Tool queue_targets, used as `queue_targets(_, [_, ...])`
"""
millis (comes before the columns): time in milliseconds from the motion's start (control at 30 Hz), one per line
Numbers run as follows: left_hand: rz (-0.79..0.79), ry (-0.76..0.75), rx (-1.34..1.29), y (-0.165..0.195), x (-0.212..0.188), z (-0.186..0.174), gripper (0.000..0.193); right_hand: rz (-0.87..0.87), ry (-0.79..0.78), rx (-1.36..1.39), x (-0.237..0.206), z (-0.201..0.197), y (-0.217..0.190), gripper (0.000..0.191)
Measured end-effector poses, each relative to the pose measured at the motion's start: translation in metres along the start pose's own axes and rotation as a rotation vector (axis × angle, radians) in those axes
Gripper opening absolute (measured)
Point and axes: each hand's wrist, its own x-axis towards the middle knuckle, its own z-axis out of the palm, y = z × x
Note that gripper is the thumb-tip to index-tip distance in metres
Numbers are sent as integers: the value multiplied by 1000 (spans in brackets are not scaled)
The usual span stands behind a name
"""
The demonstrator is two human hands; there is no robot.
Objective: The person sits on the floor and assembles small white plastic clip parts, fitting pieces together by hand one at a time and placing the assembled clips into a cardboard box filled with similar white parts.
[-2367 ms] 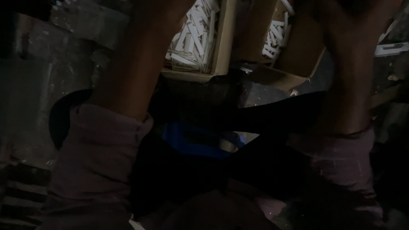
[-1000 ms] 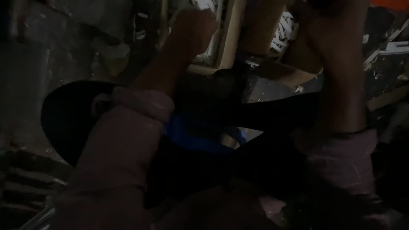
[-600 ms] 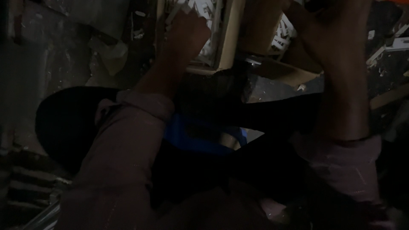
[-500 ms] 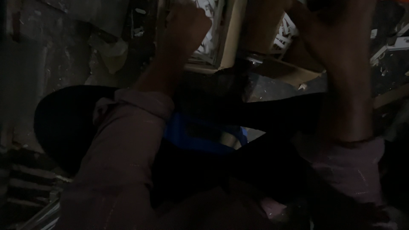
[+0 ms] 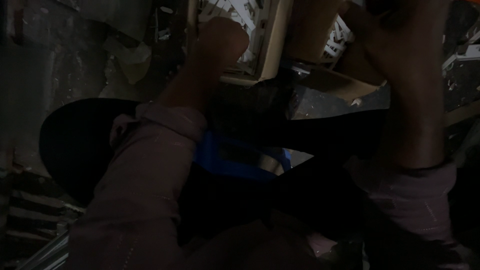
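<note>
Pale wooden frame (image 5: 272, 45) at top centre, left hand (image 5: 220, 42) curled into a fist against its left edge, grip on it not clear in the dark. Right hand (image 5: 400, 35) raised at the frame's right side, fingers cut off, state unreadable; blue stool (image 5: 225, 157) low between the pink sleeves (image 5: 145, 190).

Wooden frame (image 5: 272, 42) and blue stool (image 5: 235, 157) crowd both forearms.

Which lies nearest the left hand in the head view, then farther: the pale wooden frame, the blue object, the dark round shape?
1. Pale wooden frame, right beside the left hand, seemingly touching.
2. Blue object, below, by the sleeve cuff.
3. Dark round shape, lower left.
</note>
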Motion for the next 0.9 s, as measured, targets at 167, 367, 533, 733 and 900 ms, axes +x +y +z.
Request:
queue_targets(167, [41, -66, -15, 9, 7, 23, 3, -8, 4, -34, 0, 0, -7, 16])
queue_targets(367, [-47, -14, 35, 10, -1, 33, 3, -47, -22, -41, 3, -2, -11, 16])
queue_targets(533, [-40, -89, 99, 9, 4, 28, 5, 2, -20, -24, 3, -1, -12, 19])
queue_targets(733, [-111, -87, 35, 11, 2, 12, 5, -46, -4, 5, 3, 0, -10, 24])
queue_targets(900, [-92, -62, 85, 13, -2, -15, 2, -49, -15, 8, 5, 1, -11, 26])
